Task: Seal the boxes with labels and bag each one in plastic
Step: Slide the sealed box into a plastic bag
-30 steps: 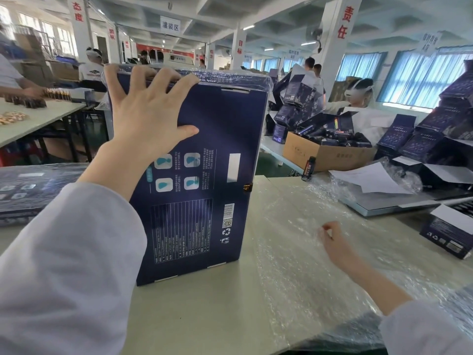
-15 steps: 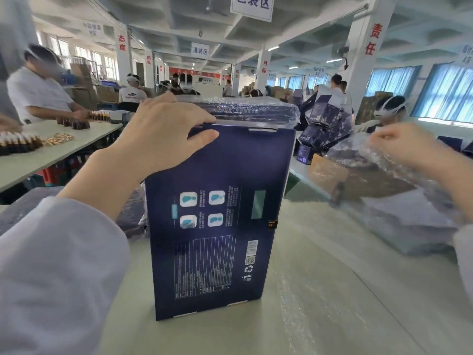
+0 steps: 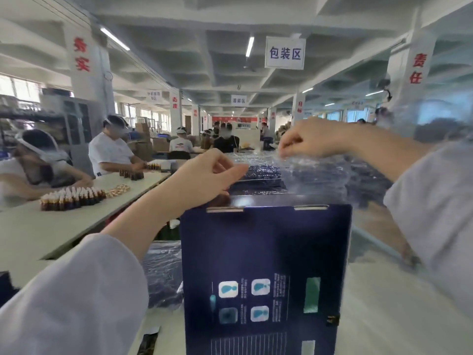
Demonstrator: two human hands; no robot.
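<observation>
The fingers [image 3: 286, 146] of the right hand [image 3: 313, 139] are curled and pressed together, pinching one lip of a clear plastic bag [image 3: 358, 172] that trails away to the right in front of the sleeve. The left hand [image 3: 204, 175] is also curled, thumb laid against the forefinger. It appears to pinch the bag's other lip, though the film is faint there. Both hands are raised just above and behind the top edge of a dark blue printed box [image 3: 263, 252], which stands upright on the pale worktop [image 3: 396, 316] with neither hand touching it.

As a judgement, the bagging of this box is only starting. The bag mouth looks to be getting pulled open above the box, and no plastic covers the box's face yet. The top flap sits closed with its tabs tucked. A small gold mark [image 3: 332, 320] on the right edge may be the sealing label, but it is too small to be sure.

Beyond the box lie dark boxes already in plastic [image 3: 258, 179], with more at its left [image 3: 163, 272], so several seem finished. What is left here is drawing the bag down over the box and closing it.

Farther left, seated workers handle rows of small brown bottles [image 3: 71, 198] on another worktop [image 3: 51, 226].
</observation>
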